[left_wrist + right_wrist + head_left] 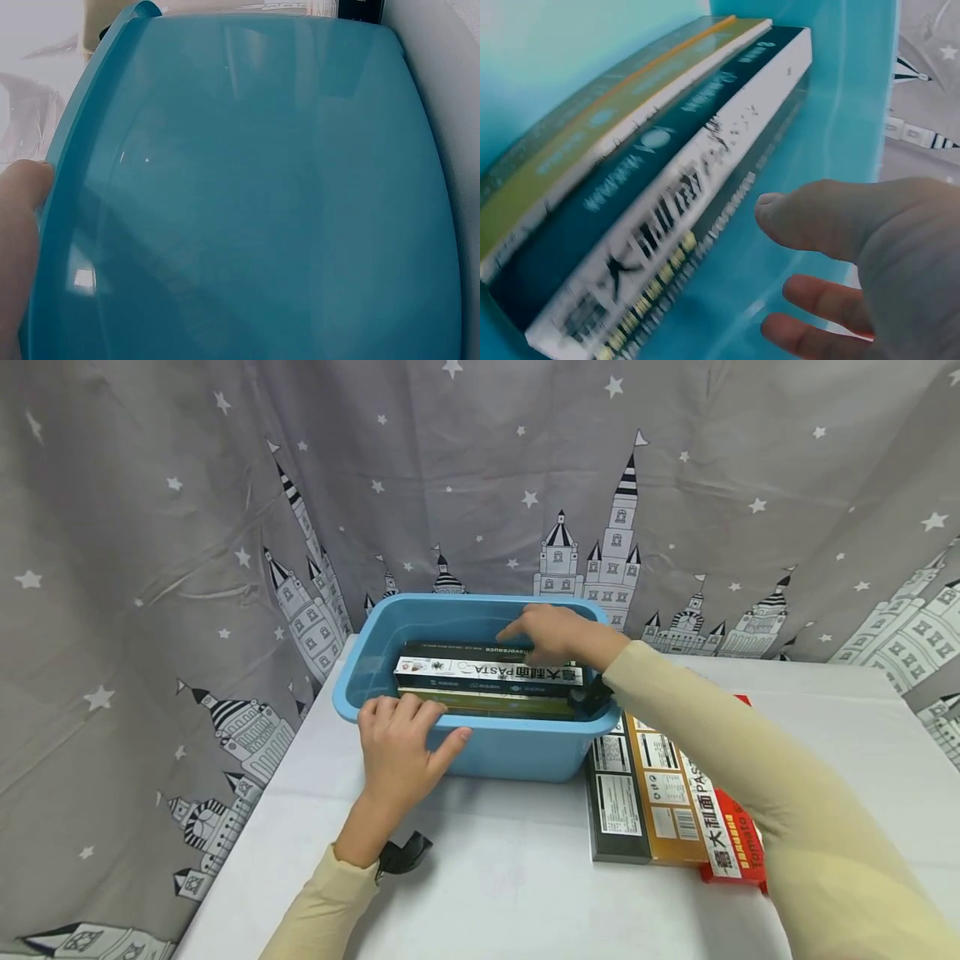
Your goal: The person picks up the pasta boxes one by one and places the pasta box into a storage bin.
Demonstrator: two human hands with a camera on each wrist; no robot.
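Note:
A blue plastic tub (510, 752) stands on the white table. Its front rim is gripped near the left corner by my left hand (401, 747), fingers bent over the edge and thumb on the outer side. Inside the tub, a dark pasta box (491, 672) with a white printed side lies lengthwise beside a green box (502, 703); another dark box (457, 650) lies behind. Over the back right part of the tub hovers my right hand (555, 633), fingers spread and holding nothing. In the right wrist view its thumb (810, 217) is apart from the boxes.
To the right of the tub, a dark box (618, 802), an orange-brown box (667, 793) and red boxes (738, 835) lie side by side, partly under the right sleeve (750, 760). Behind the table hangs a grey curtain (465, 460) with castles and stars.

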